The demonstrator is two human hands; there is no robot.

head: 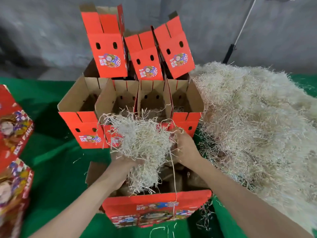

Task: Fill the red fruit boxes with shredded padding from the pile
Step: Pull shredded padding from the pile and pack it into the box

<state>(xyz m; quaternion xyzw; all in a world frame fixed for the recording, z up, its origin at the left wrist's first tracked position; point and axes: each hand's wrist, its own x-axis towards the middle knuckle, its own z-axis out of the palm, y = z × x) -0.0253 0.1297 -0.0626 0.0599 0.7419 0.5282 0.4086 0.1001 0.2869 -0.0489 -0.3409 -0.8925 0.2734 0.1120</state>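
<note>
soft, even light, bright on the padding point(144, 143) and the pile point(257, 117), dim on the grey wall point(42, 31) behind. a dark shadow lies on the green cloth point(46, 121) left of the open boxes point(82, 129). the edge boxes point(13, 134) at left are smeared and stretched.

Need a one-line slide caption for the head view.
Over the near red box, left hand and right hand hold a padding clump; pile at right.

A packing shed, by the look of it; bare grey wall point(42, 40) behind, green cloth point(51, 160) spread under everything, printed red boxes point(109, 54) stacked open in rows; shredded padding point(257, 117) heaped loose alongside
</note>
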